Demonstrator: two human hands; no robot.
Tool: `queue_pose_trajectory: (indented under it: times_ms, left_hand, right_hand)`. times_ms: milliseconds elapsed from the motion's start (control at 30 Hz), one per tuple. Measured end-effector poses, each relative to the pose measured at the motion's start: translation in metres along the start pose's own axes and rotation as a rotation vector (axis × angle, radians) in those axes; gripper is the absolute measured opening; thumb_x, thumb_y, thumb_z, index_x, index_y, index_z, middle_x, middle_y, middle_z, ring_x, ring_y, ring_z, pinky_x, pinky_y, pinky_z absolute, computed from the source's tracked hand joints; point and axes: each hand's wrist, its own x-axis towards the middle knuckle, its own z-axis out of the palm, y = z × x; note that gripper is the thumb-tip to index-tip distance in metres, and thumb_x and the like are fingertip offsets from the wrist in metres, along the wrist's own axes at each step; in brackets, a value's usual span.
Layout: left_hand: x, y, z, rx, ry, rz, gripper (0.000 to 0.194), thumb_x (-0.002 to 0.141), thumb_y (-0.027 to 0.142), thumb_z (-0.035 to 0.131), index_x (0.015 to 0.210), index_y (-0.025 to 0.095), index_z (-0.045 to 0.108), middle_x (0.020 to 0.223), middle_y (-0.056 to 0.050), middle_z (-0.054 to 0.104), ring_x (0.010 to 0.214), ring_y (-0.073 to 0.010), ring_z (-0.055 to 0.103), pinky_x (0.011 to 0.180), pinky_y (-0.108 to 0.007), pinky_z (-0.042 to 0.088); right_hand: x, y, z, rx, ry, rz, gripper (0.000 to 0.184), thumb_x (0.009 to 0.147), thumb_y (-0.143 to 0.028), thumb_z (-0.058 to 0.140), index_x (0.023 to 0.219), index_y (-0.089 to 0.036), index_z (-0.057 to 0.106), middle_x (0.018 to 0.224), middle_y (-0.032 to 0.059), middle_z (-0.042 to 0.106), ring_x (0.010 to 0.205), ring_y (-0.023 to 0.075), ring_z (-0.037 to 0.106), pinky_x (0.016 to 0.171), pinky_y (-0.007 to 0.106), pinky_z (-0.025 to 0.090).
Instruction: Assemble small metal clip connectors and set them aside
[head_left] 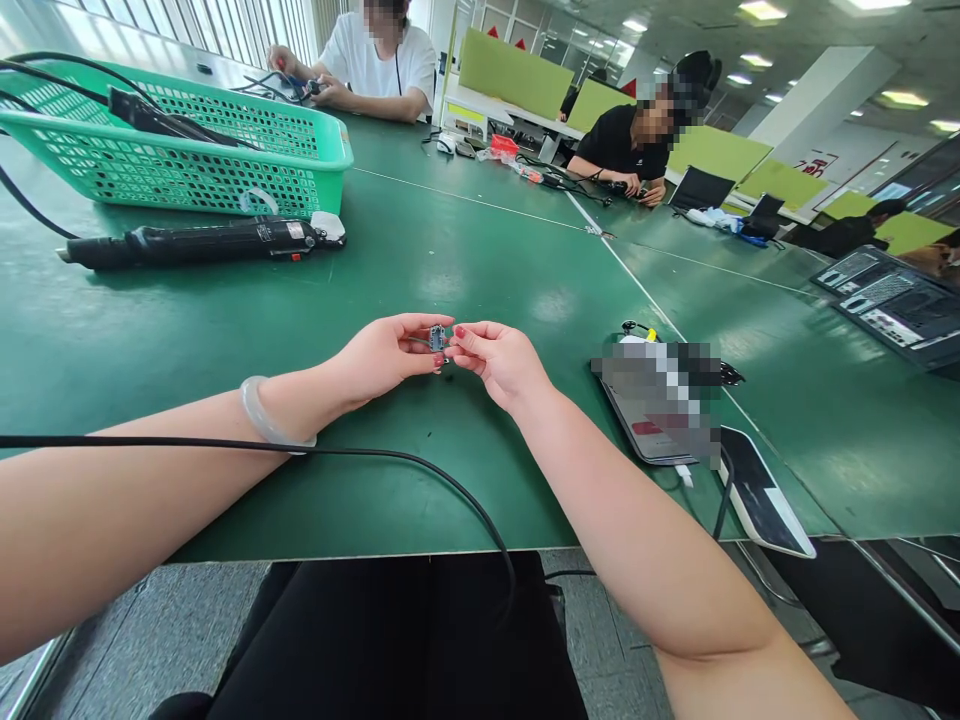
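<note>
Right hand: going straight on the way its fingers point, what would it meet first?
The right hand would probably meet the small gray part held by the left hand; it looks very close, and contact is unclear.

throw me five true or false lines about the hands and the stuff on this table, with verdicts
1. The left hand holds a small grey part. True.
2. The right hand is far from that part. False: its fingers are right by it.
3. A pale bangle circles the left wrist. True.
4. The basket is red. False: it is green.
5. A black cylindrical tool lies beside the basket. True.
</note>
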Motion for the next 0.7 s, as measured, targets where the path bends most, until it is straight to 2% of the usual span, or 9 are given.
queue_pose_trajectory:
  times_ms: [133, 233, 333, 467, 600, 700]
  left_hand:
    - [-0.002, 0.003, 0.003, 0.069, 0.028, 0.029, 0.055, 0.069, 0.022, 0.073, 0.122, 0.013, 0.061, 0.104, -0.010, 0.071, 0.092, -0.0186, 0.066, 0.093, -0.038, 0.049]
    - [-0.003, 0.003, 0.004, 0.150, 0.036, 0.047, 0.052, 0.071, 0.022, 0.071, 0.121, 0.014, 0.062, 0.101, -0.009, 0.072, 0.090, -0.0190, 0.066, 0.091, -0.039, 0.050]
    - [-0.003, 0.002, 0.004, 0.221, 0.044, 0.061, 0.050, 0.074, 0.025, 0.067, 0.122, 0.016, 0.062, 0.101, -0.008, 0.072, 0.090, -0.0201, 0.066, 0.091, -0.039, 0.049]
    - [-0.003, 0.000, 0.002, 0.268, 0.058, 0.053, 0.051, 0.075, 0.027, 0.066, 0.124, 0.017, 0.062, 0.101, -0.007, 0.072, 0.090, -0.0210, 0.066, 0.091, -0.039, 0.049]
    - [-0.003, 0.000, 0.001, 0.267, 0.077, 0.047, 0.051, 0.074, 0.026, 0.067, 0.124, 0.018, 0.062, 0.098, -0.006, 0.073, 0.088, -0.0212, 0.067, 0.091, -0.039, 0.049]
    - [-0.003, 0.000, 0.001, 0.248, 0.079, 0.071, 0.053, 0.072, 0.025, 0.068, 0.124, 0.019, 0.062, 0.097, -0.005, 0.073, 0.086, -0.0206, 0.068, 0.091, -0.038, 0.049]
  right_hand:
    - [-0.001, 0.003, 0.002, -0.048, -0.019, -0.006, 0.032, 0.055, -0.036, 0.085, 0.064, -0.016, 0.061, 0.055, -0.0036, 0.058, 0.049, 0.0058, 0.050, 0.043, 0.019, 0.037]
    - [-0.001, 0.005, 0.004, -0.060, -0.001, -0.029, 0.042, 0.045, -0.043, 0.087, 0.059, -0.016, 0.059, 0.048, -0.0062, 0.050, 0.044, 0.0040, 0.039, 0.041, 0.021, 0.028]
    - [-0.003, 0.006, 0.006, -0.089, 0.010, -0.046, 0.044, 0.042, -0.046, 0.088, 0.057, -0.017, 0.058, 0.046, -0.0067, 0.047, 0.043, 0.0037, 0.034, 0.042, 0.022, 0.024]
    - [-0.005, 0.006, 0.010, -0.180, 0.065, -0.087, 0.042, 0.044, -0.048, 0.086, 0.057, -0.017, 0.061, 0.045, -0.0066, 0.047, 0.043, 0.0042, 0.033, 0.045, 0.023, 0.026]
    - [-0.008, 0.005, 0.014, -0.268, 0.124, -0.167, 0.039, 0.049, -0.048, 0.082, 0.061, -0.017, 0.064, 0.056, -0.0028, 0.057, 0.050, 0.0059, 0.043, 0.052, 0.024, 0.033]
    - [-0.009, 0.005, 0.015, -0.269, 0.142, -0.184, 0.037, 0.053, -0.048, 0.080, 0.061, -0.017, 0.063, 0.058, -0.0022, 0.058, 0.053, 0.0068, 0.046, 0.054, 0.025, 0.036]
